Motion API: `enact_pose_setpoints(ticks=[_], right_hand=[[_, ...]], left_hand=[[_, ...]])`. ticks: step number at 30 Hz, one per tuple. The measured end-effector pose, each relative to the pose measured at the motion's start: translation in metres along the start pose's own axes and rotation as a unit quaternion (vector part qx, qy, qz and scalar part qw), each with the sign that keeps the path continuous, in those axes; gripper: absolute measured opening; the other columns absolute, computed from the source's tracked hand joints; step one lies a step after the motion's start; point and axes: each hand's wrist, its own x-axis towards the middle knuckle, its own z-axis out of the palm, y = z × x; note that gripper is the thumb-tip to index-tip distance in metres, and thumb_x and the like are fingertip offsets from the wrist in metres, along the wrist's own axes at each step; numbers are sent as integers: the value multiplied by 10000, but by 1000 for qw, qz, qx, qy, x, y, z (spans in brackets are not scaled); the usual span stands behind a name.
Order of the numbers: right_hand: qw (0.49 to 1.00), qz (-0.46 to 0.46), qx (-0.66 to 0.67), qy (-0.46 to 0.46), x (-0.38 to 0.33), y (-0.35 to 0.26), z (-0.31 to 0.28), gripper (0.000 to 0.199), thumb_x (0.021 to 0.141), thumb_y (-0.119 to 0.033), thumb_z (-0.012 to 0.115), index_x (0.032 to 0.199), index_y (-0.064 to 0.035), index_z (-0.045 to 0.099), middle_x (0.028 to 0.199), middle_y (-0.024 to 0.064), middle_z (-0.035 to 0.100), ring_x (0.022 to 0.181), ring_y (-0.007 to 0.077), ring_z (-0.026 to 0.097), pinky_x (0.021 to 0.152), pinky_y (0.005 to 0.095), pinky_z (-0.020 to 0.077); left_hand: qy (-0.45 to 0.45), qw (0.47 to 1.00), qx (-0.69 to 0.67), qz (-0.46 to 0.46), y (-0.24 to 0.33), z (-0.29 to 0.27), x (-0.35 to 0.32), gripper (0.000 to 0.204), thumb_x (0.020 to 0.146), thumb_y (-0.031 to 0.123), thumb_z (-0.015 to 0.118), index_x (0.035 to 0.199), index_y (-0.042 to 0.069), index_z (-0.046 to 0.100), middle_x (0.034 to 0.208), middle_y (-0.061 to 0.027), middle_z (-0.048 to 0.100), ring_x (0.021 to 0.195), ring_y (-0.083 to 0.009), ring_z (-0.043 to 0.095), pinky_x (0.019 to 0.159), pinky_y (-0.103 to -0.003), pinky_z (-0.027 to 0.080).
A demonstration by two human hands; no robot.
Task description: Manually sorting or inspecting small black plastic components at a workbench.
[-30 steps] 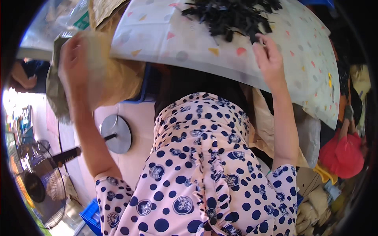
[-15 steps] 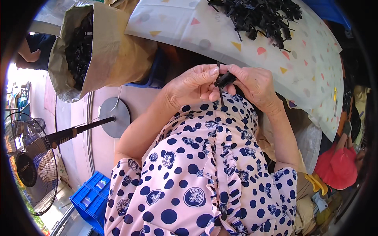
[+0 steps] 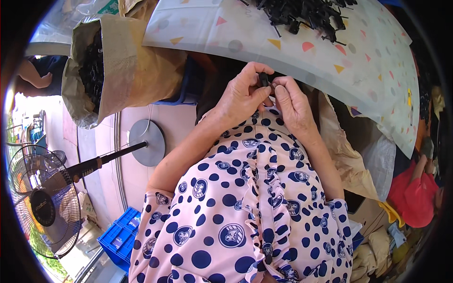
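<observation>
Table (image 3: 212, 35): heap (image 3: 302, 15) back from near edge. Left hand (image 3: 239, 96) pinches part (image 3: 264, 79), rod now hidden; right hand (image 3: 295, 107) narrow beside it, grip unclear from here. Handling seems ongoing.

Glare whitens the far left around the fan (image 3: 43, 207) — below the tablecloth (image 3: 203, 33) lies deep shadow, and the black part (image 3: 264, 79) shows little detail. Fisheye bends edges; corners go black.
</observation>
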Motion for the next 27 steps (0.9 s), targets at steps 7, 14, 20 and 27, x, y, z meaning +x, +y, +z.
enact_pose_setpoints(ticks=[7,14,20,27], right_hand=[[1000,18,10,-6,0,-2,4,174,980,-149,457,999,14,516,719,99,592,634,129,548,609,264,457],[999,16,37,-8,0,6,6,218,993,-208,442,1013,-7,525,672,9,489,592,76,421,548,221,374],[1000,19,-5,-11,3,6,6,171,968,-153,470,998,9,514,734,169,600,635,275,598,617,312,465],[1000,7,3,6,6,18,16,190,994,-222,453,1014,-41,505,673,13,473,590,80,406,546,222,368]], left_hand=[[32,981,190,19,-5,4,0,292,865,-75,498,1128,36,438,803,-34,562,633,-69,563,549,-202,467],[58,971,233,-2,-3,8,1,231,837,-4,545,1039,47,447,730,-142,569,656,-246,572,630,-332,468],[54,938,341,35,-4,8,1,277,805,-17,542,1052,42,431,837,-202,600,782,-398,601,666,-440,472],[97,890,427,131,-7,12,-1,294,801,-14,558,1066,51,448,824,-227,590,776,-441,579,659,-440,475]])
